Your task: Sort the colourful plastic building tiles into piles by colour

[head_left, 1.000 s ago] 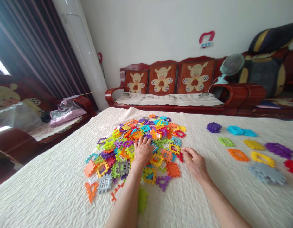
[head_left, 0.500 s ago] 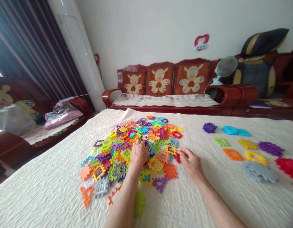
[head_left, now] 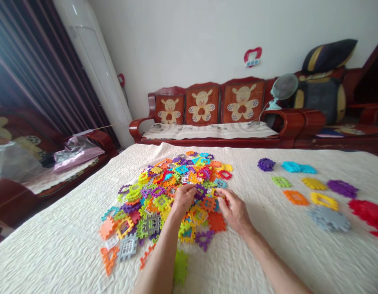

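A heap of colourful interlocking plastic tiles (head_left: pixel 164 192) lies on a cream quilted cloth (head_left: pixel 69 241). My left hand (head_left: pixel 183 199) is over the heap's near middle, fingers curled and pinching a purple tile (head_left: pixel 201 190) lifted just above the pile. My right hand (head_left: pixel 233 209) sits beside it at the heap's right edge, fingers bent, its fingertips at a red tile (head_left: pixel 225 200) on the pile; I cannot make out whether it holds it.
Sorted stacks of tiles lie to the right: purple (head_left: pixel 266 164), blue (head_left: pixel 296 167), green (head_left: pixel 280 181), orange (head_left: pixel 296 197), yellow (head_left: pixel 324 200), grey (head_left: pixel 329 218), red (head_left: pixel 368 210). A wooden bench (head_left: pixel 207 118) stands behind; a fan (head_left: pixel 282 87) is on its arm.
My left hand has lifted from flat on the heap and pinched a purple tile. My right hand has slid left toward it. The view has shifted slightly.
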The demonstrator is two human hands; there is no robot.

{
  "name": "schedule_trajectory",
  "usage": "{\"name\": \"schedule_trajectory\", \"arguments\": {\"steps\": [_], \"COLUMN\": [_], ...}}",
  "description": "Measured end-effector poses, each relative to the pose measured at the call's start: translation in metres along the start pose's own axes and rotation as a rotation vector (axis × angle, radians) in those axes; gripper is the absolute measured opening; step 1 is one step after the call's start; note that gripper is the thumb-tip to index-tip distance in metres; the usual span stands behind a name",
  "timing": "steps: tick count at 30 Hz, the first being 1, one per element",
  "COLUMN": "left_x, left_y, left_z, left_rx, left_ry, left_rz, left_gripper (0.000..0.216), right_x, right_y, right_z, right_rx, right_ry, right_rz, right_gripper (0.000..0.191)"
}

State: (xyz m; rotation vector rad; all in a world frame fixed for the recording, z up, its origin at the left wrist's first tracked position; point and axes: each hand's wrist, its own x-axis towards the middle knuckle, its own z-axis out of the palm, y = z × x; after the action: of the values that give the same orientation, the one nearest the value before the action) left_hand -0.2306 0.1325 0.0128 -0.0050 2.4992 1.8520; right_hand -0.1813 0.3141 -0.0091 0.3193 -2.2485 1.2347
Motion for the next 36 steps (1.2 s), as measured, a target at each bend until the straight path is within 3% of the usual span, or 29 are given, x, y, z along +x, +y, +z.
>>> {"name": "schedule_trajectory", "arguments": {"steps": [5, 9, 12, 15, 18, 20, 25, 30, 33, 36], "left_x": [-0.009, -0.015, -0.018, -0.019, -0.018, -0.016, -0.011, -0.008, -0.007, -0.006], "left_y": [0.005, 0.012, 0.021, 0.025, 0.019, 0.011, -0.005, 0.004, 0.015, 0.022], "left_z": [0.007, 0.007, -0.007, -0.035, -0.061, -0.071, -0.078, -0.074, -0.059, -0.032], "left_rx": [-0.011, 0.100, 0.219, 0.436, 0.837, 0.929, 0.856, 0.662, 0.463, 0.203], "left_ry": [-0.111, -0.068, 0.033, 0.245, 0.484, 0.505, 0.440, 0.440, 0.389, 0.227], "left_rz": [0.014, 0.065, 0.096, 0.109, -0.020, -0.128, -0.141, -0.108, -0.040, -0.035], "left_gripper": [0.032, 0.031, 0.028, 0.033, 0.043, 0.042, 0.038, 0.034, 0.032, 0.029], "right_x": [-0.004, -0.004, -0.001, 0.001, 0.001, 0.001, 0.000, 0.000, 0.000, 0.002], "right_y": [-0.001, 0.000, -0.002, 0.000, 0.005, 0.008, 0.009, 0.011, 0.012, 0.007], "right_z": [0.014, 0.021, 0.018, 0.011, 0.008, 0.007, 0.008, 0.008, 0.009, 0.008], "right_rx": [0.192, 0.374, 0.435, 0.391, 0.389, 0.384, 0.351, 0.337, 0.343, 0.358], "right_ry": [-0.129, -0.126, -0.093, 0.010, 0.057, 0.060, 0.060, 0.058, 0.068, 0.070], "right_rz": [0.173, 0.292, 0.344, 0.379, 0.429, 0.447, 0.448, 0.446, 0.445, 0.412], "right_gripper": [0.036, 0.039, 0.038, 0.038, 0.044, 0.045, 0.044, 0.045, 0.045, 0.042]}}
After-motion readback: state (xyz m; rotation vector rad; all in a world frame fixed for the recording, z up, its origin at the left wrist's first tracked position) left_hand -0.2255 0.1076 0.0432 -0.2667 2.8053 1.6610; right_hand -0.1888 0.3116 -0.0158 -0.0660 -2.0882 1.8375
